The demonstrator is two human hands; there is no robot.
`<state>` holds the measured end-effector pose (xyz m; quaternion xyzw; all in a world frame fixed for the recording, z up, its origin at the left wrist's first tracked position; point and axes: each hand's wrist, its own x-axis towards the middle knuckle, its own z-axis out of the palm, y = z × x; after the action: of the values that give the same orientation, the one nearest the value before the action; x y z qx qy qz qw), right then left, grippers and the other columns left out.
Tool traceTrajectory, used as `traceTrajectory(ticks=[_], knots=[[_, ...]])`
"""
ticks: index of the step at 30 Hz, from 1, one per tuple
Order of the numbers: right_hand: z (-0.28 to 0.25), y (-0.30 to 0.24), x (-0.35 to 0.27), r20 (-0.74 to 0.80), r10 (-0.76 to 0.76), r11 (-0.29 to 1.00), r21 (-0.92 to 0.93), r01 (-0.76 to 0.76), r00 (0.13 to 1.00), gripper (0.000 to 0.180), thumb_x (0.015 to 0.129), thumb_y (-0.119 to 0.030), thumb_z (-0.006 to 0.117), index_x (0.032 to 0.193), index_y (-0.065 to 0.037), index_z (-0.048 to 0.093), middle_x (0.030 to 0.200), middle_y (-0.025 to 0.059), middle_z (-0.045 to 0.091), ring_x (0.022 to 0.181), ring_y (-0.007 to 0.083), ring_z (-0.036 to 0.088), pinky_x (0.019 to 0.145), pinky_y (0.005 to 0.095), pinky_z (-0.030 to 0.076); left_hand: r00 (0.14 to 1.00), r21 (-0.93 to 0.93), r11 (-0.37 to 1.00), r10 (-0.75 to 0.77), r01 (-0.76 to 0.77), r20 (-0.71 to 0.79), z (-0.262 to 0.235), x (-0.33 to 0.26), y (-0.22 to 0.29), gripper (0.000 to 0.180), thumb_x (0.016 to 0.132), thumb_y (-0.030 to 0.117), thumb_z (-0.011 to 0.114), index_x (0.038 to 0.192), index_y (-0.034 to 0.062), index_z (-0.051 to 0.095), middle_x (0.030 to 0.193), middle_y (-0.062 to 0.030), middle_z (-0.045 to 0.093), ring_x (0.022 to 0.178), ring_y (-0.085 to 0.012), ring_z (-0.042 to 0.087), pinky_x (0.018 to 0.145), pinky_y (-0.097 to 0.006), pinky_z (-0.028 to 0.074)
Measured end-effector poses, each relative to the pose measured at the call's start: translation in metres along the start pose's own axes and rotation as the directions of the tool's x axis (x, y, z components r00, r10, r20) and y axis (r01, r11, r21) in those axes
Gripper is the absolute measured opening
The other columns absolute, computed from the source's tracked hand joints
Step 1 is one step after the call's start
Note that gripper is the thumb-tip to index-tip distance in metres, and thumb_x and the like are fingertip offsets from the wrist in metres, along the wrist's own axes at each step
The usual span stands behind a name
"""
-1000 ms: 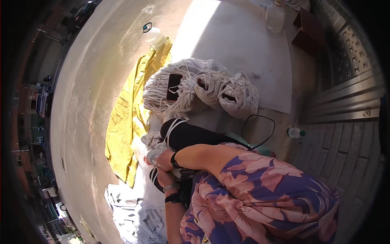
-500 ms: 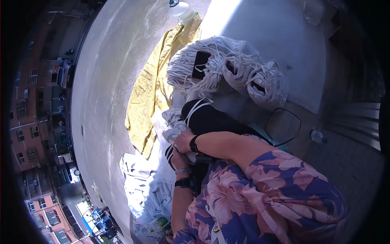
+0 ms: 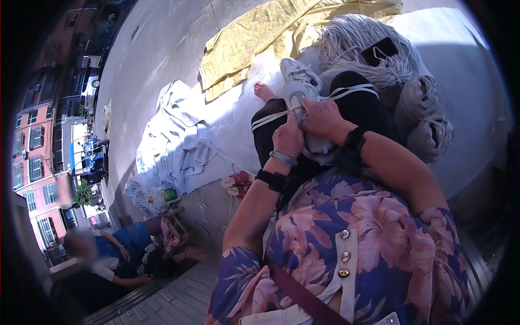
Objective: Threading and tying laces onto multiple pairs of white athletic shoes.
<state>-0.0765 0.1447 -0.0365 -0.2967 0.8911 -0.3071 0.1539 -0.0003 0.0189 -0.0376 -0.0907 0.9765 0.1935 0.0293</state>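
My left hand [image 3: 288,138] and my right hand [image 3: 323,116] meet above my lap, fingers closed and pinched together. Between them is a whitish strip [image 3: 297,101], partly hidden by the fingers. White cord [image 3: 346,92] runs from this spot over both black-clad knees. Just beyond my hands sits a small bundle of white cord [image 3: 303,75], and pale material lies below them between my thighs. To the right, a large heap of white cord [image 3: 346,43] has a dark phone-like slab [image 3: 379,51] on it. Two rolled cord bundles [image 3: 430,138] lie beside my right knee.
A yellow cloth [image 3: 244,49] is spread at the back. Pale blue-white fabric [image 3: 173,141] lies left, near a green container [image 3: 169,194] and red sandals [image 3: 238,183]. Another person in blue [image 3: 130,244] sits at lower left. A bare foot [image 3: 264,92] shows past my left knee.
The view has swung, so my hands and the cord heaps appear farther right and higher. The other person and the sandals have come into view. Both hands remain close together on the whitish strip.
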Motion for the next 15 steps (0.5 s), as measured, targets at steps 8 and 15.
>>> traceTrajectory(ticks=[8, 15], knots=[[0.005, 0.018, 0.01, 0.013, -0.205, 0.977, -0.056, 0.205, 0.979, 0.034, 0.072, -0.027, 0.054, 0.096, -0.004, 0.046, 0.081, 0.018, 0.061, 0.077, 0.0351, 0.058, 0.067, 0.0442, 0.043, 0.985, -0.156, 0.986, -0.081, 0.056, -0.154, 0.008, -0.006, 0.002, 0.037, 0.074, 0.014, 0.052, 0.109, 0.0045, 0.044, 0.061, -0.0164, 0.058, 0.061, -0.036, 0.059, 0.058, -0.046, 0.045], [0.009, 0.013, 0.008, -0.003, -0.219, 0.968, -0.126, 0.217, 0.976, 0.03, 0.074, -0.026, 0.054, 0.092, -0.003, 0.047, 0.075, 0.0163, 0.06, 0.074, 0.034, 0.059, 0.066, 0.043, 0.043, 0.967, -0.091, 0.996, 0.002, -0.026, -0.255, 0.012, -0.008, 0.001, 0.027, 0.074, 0.012, 0.052, 0.1, 0.0057, 0.049, 0.062, -0.0157, 0.058, 0.059, -0.0353, 0.058, 0.054, -0.045, 0.045]])
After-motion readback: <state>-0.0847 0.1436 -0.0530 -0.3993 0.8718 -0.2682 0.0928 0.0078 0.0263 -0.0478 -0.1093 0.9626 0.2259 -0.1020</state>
